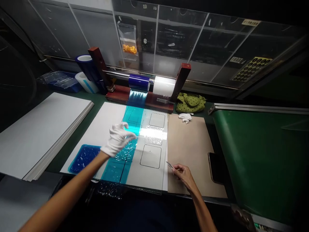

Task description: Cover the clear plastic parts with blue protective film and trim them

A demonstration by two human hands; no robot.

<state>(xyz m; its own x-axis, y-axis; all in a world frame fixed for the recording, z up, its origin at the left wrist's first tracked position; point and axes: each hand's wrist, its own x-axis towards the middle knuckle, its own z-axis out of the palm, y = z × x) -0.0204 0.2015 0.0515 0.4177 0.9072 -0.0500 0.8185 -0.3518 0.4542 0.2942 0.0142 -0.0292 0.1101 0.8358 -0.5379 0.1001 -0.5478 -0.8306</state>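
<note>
My left hand [117,139], in a white glove, hovers over a blue film strip [132,129]. Its fingers are curved and its thumb is apart, with nothing visible between them. The strip runs from a blue film roll [139,82] down across a white board [106,112]. On the board's right half are black rounded-square outlines [151,156] under a clear glossy sheet. My bare right hand [183,176] is closed on a small pointed metal blade [169,165], its tip pointing up and left. That hand rests above a brown board [188,141].
A white film roll [164,85] shares the rod of the dark red wooden stand [184,75]. At left lies a stack of white sheets [45,129]; a dark blue film stack [83,158] is nearer. A phone [216,168], white glove [185,117] and green pouch [190,103] are at right.
</note>
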